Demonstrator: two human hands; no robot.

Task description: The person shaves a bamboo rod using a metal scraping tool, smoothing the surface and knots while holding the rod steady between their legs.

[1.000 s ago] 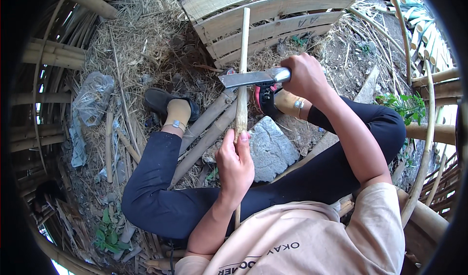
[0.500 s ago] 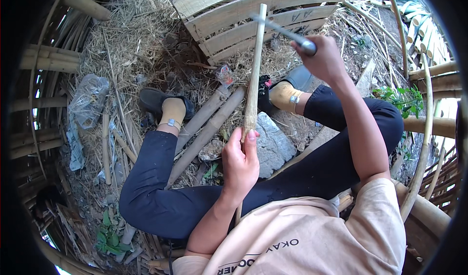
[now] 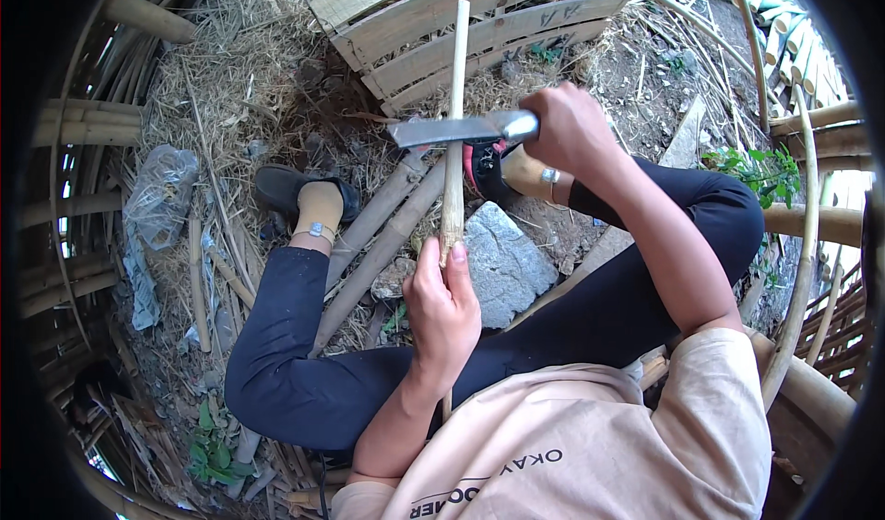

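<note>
My left hand (image 3: 442, 322) is closed around the lower part of a long pale wooden stick (image 3: 458, 68), its thumb lying along the wood. The stick points away from me, slender and smooth at its far end, rougher and thicker near my thumb. Its lower end passes behind my hand and wrist. In my right hand (image 3: 573, 131) is a machete (image 3: 442, 131), gripped by a handle that my fingers cover. Its broad metal blade lies across the stick about midway, pointing left. Whether the edge touches the wood, I cannot tell.
A slatted wooden crate (image 3: 479, 36) stands beyond the stick. Between my legs are a grey rock (image 3: 507, 266) and two bamboo poles (image 3: 387, 234). A clear plastic bag (image 3: 161, 197) lies left on straw-strewn ground (image 3: 230, 77). Cut bamboo (image 3: 800, 54) is piled at far right.
The machete has swung down and left, nearer to me, and now crosses the stick. My left hand and the stick have shifted slightly left.
</note>
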